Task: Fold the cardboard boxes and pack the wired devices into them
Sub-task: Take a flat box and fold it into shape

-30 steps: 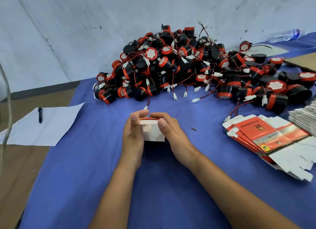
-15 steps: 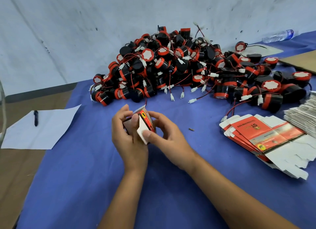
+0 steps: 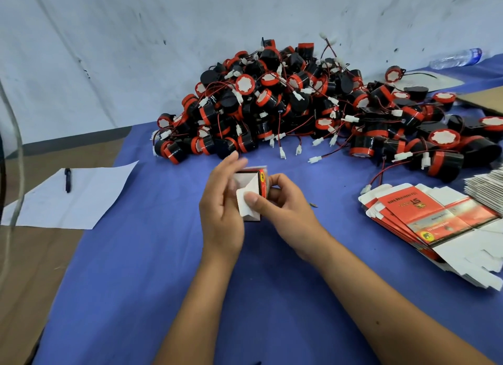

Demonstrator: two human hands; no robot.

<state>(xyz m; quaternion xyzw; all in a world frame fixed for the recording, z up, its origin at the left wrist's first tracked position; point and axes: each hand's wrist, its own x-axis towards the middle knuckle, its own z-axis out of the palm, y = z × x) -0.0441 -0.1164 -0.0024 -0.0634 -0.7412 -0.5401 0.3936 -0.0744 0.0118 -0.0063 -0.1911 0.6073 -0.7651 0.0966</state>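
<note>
Both hands are holding a small cardboard box [image 3: 251, 186] just above the blue counter [image 3: 152, 269], between them. The left hand [image 3: 221, 201] is lying along the box's left side with fingers fairly straight, while the right hand [image 3: 283, 211] is curling round its right side, thumb pressing a white flap (the open end is facing the camera). The pile of wired devices [image 3: 299, 111] is sitting beyond, and flat boxes [image 3: 435, 223] are lying well to the right.
</note>
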